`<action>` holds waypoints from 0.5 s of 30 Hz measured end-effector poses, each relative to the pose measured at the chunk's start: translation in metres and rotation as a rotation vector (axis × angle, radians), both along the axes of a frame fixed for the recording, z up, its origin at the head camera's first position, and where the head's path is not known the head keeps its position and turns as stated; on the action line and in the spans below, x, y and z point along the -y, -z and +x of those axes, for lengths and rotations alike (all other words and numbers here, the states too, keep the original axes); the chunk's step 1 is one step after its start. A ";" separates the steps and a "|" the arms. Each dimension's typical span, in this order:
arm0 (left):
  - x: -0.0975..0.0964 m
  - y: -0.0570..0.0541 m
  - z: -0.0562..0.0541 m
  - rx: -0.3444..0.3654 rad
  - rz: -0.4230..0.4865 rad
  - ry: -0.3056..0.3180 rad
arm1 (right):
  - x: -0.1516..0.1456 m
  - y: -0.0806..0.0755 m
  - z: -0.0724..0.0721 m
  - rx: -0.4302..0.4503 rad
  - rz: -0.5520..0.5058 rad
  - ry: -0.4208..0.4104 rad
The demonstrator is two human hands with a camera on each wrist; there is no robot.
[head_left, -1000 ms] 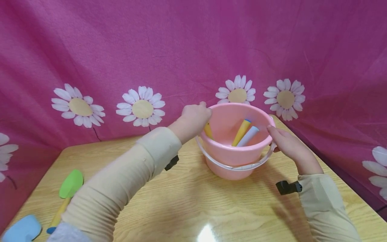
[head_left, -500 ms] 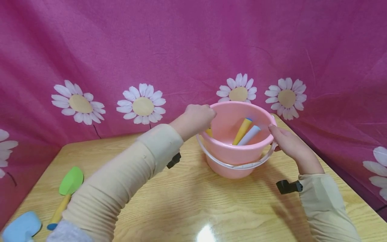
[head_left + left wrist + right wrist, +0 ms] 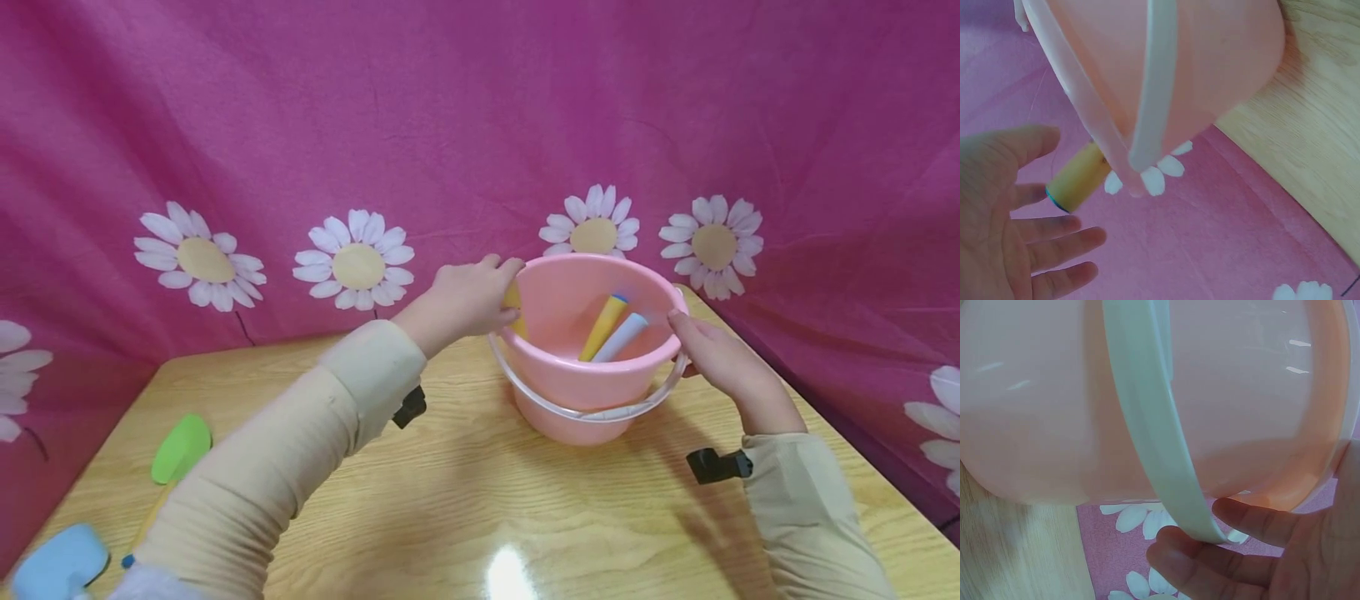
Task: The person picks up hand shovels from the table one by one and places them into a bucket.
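A pink bucket point(image 3: 558, 379) with a white carry handle point(image 3: 540, 404) stands on the table towards the right. My right hand point(image 3: 723, 358) grips its right rim, thumb on top; in the right wrist view fingertips touch the carry handle's end. At the left rim is my left hand point(image 3: 468, 302), its fingers spread around but apart from a yellow handle point(image 3: 1079, 178) that sticks out of the bucket. Inside lean a yellow handle with a blue end point(image 3: 603, 327) and a pale blue handle point(image 3: 621, 337). Their lower ends are hidden by the bucket wall.
On the wooden table's point(image 3: 420, 508) left side lie a green toy shovel point(image 3: 182, 450) with a yellow handle, partly behind my left sleeve, and a light blue toy tool point(image 3: 63, 562). A magenta cloth point(image 3: 465, 125) with daisies hangs behind the table and along its sides.
My left hand, curled at the left rim half a second ago, has loosened its fingers and drawn slightly left, showing more of the yellow handle. My right hand and the bucket have stayed in place.
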State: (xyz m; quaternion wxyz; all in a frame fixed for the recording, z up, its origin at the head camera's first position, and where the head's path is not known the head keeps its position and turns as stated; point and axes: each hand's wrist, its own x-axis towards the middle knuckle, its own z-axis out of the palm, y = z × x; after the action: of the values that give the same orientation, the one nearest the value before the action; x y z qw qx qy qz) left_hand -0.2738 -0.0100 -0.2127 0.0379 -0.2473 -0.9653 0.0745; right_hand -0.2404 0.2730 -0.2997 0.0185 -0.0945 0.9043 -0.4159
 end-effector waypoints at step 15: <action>0.108 0.045 0.003 0.062 0.187 -0.200 | 0.001 -0.003 0.002 0.020 0.003 0.005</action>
State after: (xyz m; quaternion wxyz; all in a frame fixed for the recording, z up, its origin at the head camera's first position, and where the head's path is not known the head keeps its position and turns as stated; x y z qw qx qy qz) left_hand -0.2706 -0.1177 -0.2573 0.0235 -0.1474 -0.9886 -0.0202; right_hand -0.2383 0.2720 -0.2970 0.0267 -0.0880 0.9050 -0.4154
